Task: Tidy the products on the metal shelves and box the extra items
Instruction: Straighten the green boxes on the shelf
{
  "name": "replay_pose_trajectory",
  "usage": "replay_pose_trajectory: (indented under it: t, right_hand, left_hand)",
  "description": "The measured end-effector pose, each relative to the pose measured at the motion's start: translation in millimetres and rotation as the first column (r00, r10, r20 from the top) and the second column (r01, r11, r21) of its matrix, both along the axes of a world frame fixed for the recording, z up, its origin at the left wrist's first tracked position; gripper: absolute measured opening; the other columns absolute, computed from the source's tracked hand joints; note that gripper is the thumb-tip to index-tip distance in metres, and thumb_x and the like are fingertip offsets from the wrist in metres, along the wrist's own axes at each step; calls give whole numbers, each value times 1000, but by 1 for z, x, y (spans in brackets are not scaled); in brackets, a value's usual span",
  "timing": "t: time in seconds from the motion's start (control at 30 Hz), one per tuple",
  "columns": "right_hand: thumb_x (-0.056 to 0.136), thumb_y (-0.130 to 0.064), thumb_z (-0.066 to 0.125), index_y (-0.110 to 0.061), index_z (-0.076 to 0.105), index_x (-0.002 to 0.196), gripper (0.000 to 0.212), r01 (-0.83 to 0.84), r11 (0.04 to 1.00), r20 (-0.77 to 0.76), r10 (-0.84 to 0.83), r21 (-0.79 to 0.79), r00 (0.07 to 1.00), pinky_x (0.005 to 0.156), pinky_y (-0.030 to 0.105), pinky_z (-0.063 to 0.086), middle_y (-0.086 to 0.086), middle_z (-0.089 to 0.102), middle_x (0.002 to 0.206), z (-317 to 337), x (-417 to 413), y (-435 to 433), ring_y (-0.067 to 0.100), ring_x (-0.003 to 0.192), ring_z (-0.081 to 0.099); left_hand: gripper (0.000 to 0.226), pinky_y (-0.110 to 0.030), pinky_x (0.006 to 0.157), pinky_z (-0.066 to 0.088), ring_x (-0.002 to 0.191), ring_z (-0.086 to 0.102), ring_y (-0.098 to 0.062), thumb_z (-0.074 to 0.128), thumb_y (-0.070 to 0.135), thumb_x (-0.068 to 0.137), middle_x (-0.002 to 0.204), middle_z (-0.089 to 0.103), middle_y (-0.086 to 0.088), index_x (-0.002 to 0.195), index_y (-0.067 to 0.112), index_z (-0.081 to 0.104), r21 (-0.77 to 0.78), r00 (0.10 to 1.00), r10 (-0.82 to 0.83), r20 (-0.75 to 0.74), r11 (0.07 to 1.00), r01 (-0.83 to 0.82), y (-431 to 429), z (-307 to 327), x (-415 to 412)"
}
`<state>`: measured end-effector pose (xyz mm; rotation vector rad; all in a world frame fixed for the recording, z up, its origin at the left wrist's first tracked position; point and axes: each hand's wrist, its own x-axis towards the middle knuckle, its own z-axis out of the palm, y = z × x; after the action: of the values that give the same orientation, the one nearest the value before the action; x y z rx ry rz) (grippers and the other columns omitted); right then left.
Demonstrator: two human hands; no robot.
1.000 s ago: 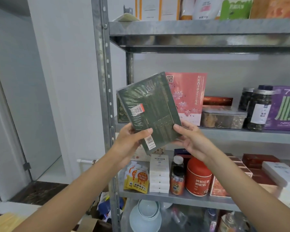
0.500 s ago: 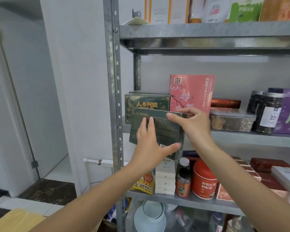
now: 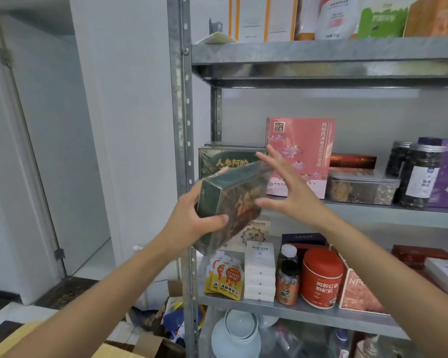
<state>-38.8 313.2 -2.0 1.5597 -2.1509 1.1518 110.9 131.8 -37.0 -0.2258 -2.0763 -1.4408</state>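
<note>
Your left grip [image 3: 189, 220] clamps a glossy dark green box [image 3: 233, 197], tilted, jutting rightward; your right grip [image 3: 292, 195], fingers spread, hovers beside it.

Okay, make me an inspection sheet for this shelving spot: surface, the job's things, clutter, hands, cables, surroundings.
Surface: metal shelves, several tiers, all stocked.
Job's things: dark green box held tilted in front of the middle tier; matching green box and pink box stand upright behind it; clear tub and jars to the right.
Clutter: bags and a cardboard box on the floor by the upright.
Hands: left hand grips the dark green box; right hand open, fingers spread beside it.
Cables: nothing seen.
Surroundings: white wall, door at left.
</note>
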Motion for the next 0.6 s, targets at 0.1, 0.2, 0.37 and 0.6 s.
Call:
replay_pose_trajectory:
  t: [0.1, 0.2, 0.37, 0.6]
  right_hand:
    - [69, -41, 83, -45, 32, 141, 89, 41, 994, -120, -29, 103, 992, 121, 50, 4, -19, 30, 150, 2, -21, -6, 7, 145, 21]
    - [63, -43, 87, -33, 54, 127, 73, 59, 990, -125, -42, 131, 991, 104, 43, 39, -10, 56, 124, 10, -32, -15, 14, 115, 48]
    - [61, -44, 88, -25, 58, 126, 74, 242, 969, -240, -221, 59, 945, 85, 29, 36, -9, 55, 114, 19, -45, -27, 11, 108, 44]
    - [60, -41, 88, -19, 60, 124, 74, 315, 949, -198, -314, -26, 929, 88, 32, 39, -4, 59, 113, 35, -60, -52, 15, 106, 46]
  left_hand:
    - [65, -30, 76, 57, 101, 68, -24, 75, 34, 62, 106, 72, -3, 121, 16, 55, 16, 995, -84, 55, 996, 83, -18, 6, -2]
    - [53, -27, 74, 57, 98, 69, -21, 77, 32, 66, 104, 73, 0, 115, 18, 62, 14, 999, -28, 28, 1000, 27, -28, 10, -7]
    - [49, -18, 82, 56, 97, 67, -3, 81, 7, 76, 99, 71, 18, 110, 33, 57, -58, 965, 246, -86, 966, -251, -45, 13, -25]
    - [67, -35, 94, 53, 109, 57, -15, 77, 10, 81, 126, 58, 0, 137, 32, 48, -252, 864, 440, -246, 831, -495, -60, 31, -56]
